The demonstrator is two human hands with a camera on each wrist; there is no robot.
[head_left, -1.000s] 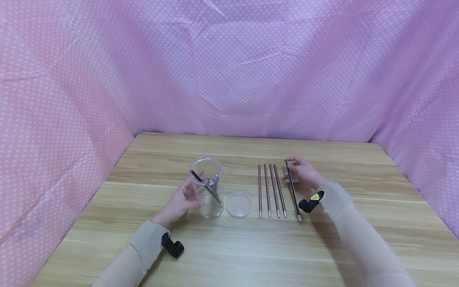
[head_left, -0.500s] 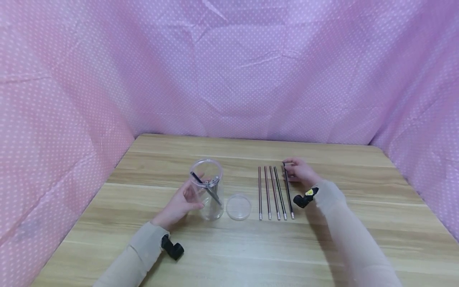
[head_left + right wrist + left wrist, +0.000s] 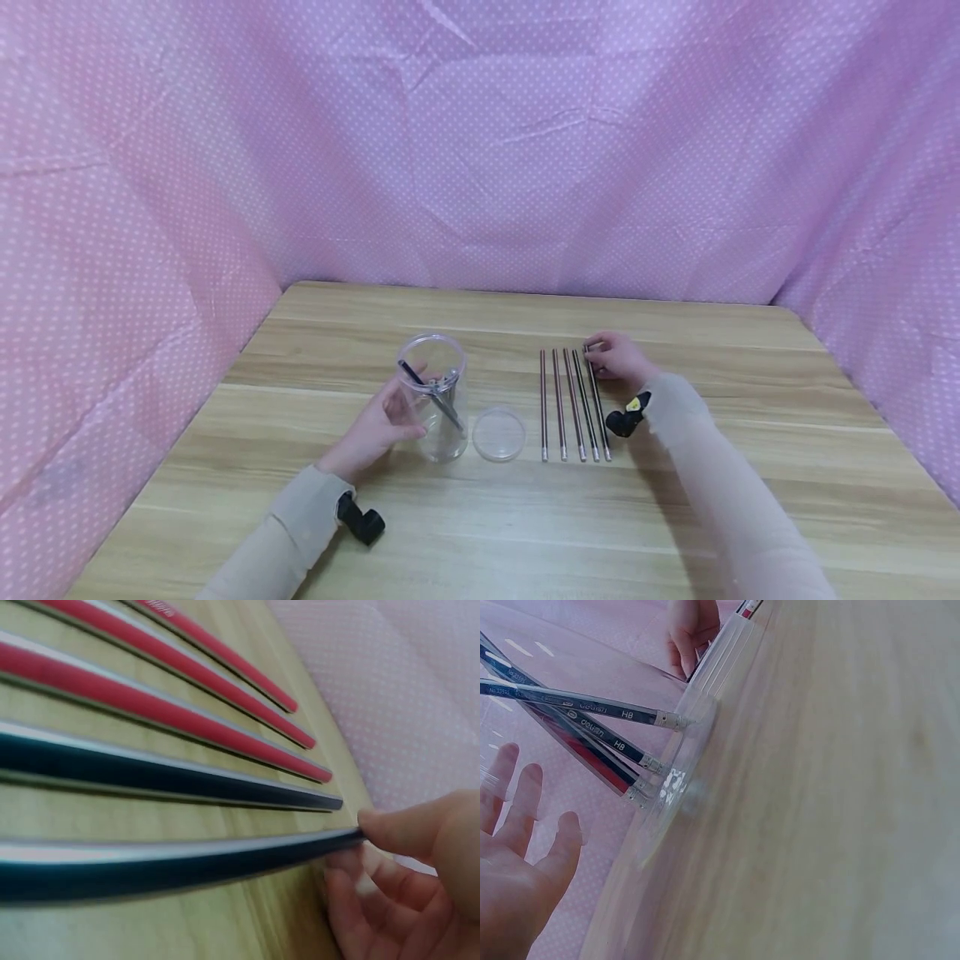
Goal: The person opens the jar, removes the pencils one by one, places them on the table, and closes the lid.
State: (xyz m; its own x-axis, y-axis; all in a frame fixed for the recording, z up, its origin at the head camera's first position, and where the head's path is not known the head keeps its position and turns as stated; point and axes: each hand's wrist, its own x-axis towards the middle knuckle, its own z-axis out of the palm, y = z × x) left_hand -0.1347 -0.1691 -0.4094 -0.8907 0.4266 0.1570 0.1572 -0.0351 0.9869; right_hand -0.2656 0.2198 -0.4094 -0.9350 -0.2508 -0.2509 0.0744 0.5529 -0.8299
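My left hand (image 3: 378,425) holds the side of a clear plastic jar (image 3: 442,447), thumb in front and fingers behind. Through its wall the left wrist view shows several pencils (image 3: 622,712) leaning inside, dark ones marked HB and a red one. At the right, my right hand (image 3: 617,357) pinches the far end of a dark pencil (image 3: 187,862) between thumb and fingers. That pencil lies beside a row of one dark pencil (image 3: 172,776) and three red ones (image 3: 165,720). Their silver ends with erasers point toward me in the head view.
A round clear lid (image 3: 498,433) lies flat between the jar and the row of pencils. The wooden table (image 3: 480,533) ends at a pink dotted cloth (image 3: 480,167) behind and at both sides. Each wrist wears a small black camera (image 3: 362,518).
My right hand has moved left with the dark pencil, bringing it down alongside the row. It is now close to the other dark pencil. The left hand and jar stay put.
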